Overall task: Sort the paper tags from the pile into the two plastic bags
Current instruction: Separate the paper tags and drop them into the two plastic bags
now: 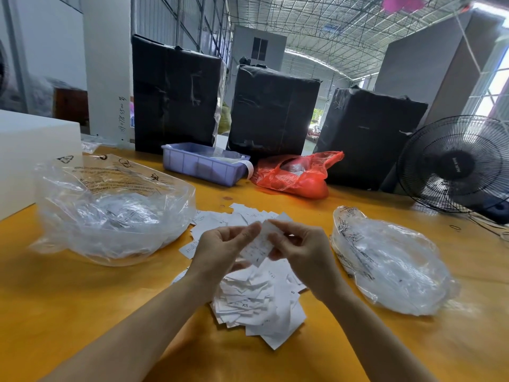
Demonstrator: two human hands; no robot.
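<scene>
My left hand (pixel 220 249) and right hand (pixel 305 252) meet above the middle of the worktop (pixel 82 299), both pinching the same small bunch of tags (pixel 259 246) between thumb and fingertips, so neither hand is free. From there I take stock of the yellow worktop, which carries everything. The left plastic bag (pixel 110 208) sits open and puffed up, with a good heap of white tags already inside. The right plastic bag (pixel 391 260) lies flatter and lower, and I cannot make out how much it holds. Between them, right under my wrists, the pile of paper tags (pixel 256 301) is spread loose; I can read XS and S on a couple. I judge I am at the reading step, peeling one tag off the bunch to check its size. Next I need to separate a single tag cleanly and carry it to whichever bag matches, without dragging its neighbours along.
</scene>
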